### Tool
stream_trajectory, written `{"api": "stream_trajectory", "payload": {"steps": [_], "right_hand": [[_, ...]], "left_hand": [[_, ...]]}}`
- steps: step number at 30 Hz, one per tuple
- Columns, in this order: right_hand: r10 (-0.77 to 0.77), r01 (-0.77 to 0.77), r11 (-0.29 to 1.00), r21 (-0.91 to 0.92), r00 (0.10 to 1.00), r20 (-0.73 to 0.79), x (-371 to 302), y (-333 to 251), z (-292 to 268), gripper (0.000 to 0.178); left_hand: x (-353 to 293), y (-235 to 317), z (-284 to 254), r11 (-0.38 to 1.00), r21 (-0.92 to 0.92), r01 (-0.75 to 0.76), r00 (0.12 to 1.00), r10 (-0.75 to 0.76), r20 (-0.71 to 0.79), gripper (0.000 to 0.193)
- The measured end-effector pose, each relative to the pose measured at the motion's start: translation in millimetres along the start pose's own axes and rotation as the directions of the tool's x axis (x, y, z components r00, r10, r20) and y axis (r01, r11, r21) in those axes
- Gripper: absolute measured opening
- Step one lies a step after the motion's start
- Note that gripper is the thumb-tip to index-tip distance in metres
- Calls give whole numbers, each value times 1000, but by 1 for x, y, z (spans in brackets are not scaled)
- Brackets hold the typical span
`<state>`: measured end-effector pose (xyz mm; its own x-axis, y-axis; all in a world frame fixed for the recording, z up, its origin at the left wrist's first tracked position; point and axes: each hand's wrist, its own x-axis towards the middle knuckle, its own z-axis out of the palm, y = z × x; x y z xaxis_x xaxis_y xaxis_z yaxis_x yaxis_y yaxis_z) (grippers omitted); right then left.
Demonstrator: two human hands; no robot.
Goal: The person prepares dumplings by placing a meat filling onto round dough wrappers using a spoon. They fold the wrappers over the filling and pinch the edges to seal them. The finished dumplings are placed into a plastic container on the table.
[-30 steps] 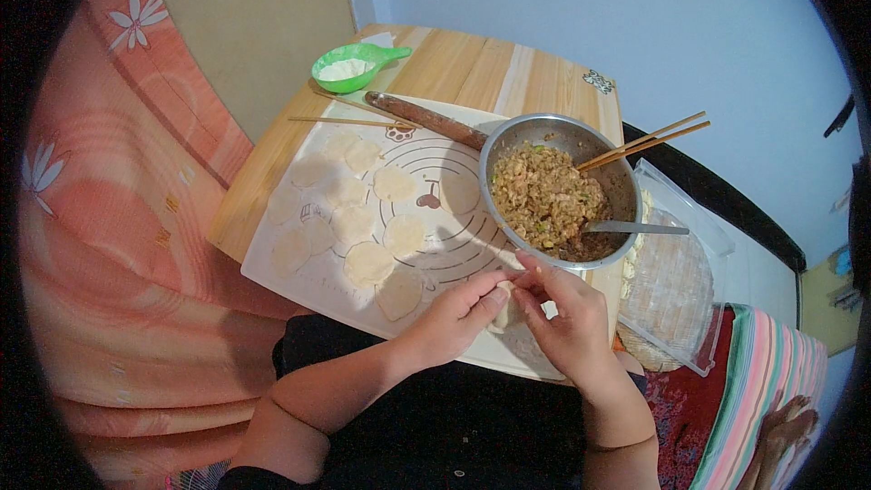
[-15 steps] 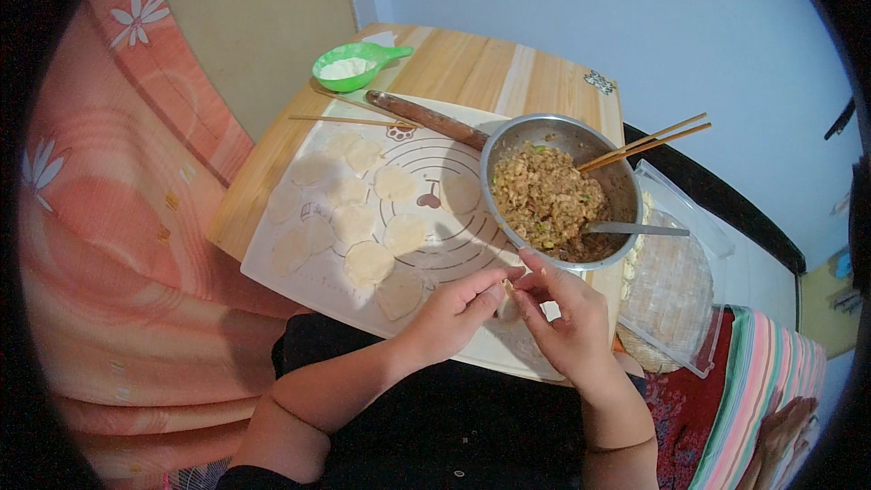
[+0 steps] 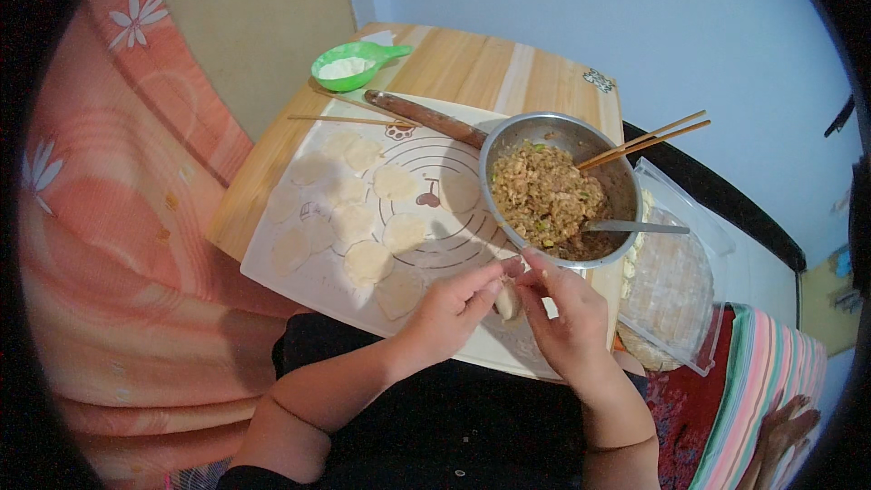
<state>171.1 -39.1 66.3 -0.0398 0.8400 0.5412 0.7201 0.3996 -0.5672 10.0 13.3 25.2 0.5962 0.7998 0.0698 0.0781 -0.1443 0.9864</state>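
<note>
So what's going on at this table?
A person is pinching a dumpling shut between the left hand and right hand, over a pastry mat dotted with round wrappers. Beside them a steel bowl holds minced filling, with a spoon and chopsticks resting in it.

Single head view: looks steeply down, close above wooden table (image 3: 508, 73) and pastry mat (image 3: 426, 218); fisheye-bent edges.
</note>
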Motion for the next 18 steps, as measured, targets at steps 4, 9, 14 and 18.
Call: {"api": "stream_trajectory", "payload": {"steps": [4, 9, 14, 18], "right_hand": [[-82, 86, 992, -96, 996, 38, -2, 4, 2, 41], [72, -67, 994, 88, 996, -46, 2, -2, 3, 41], [-29, 29, 999, -17, 999, -15, -1, 4, 3, 42], [-102, 105, 983, -149, 994, 27, -5, 6, 3, 43]], "left_hand": [[-4, 9, -1, 978, 203, -40, 995, 21, 96, 39], [1, 6, -2, 996, -80, 38, 999, -37, 14, 40], [-1, 6, -2, 992, 70, -101, 995, 100, 11, 39], [0, 10, 0, 984, 157, -87, 996, 81, 41, 34]]}}
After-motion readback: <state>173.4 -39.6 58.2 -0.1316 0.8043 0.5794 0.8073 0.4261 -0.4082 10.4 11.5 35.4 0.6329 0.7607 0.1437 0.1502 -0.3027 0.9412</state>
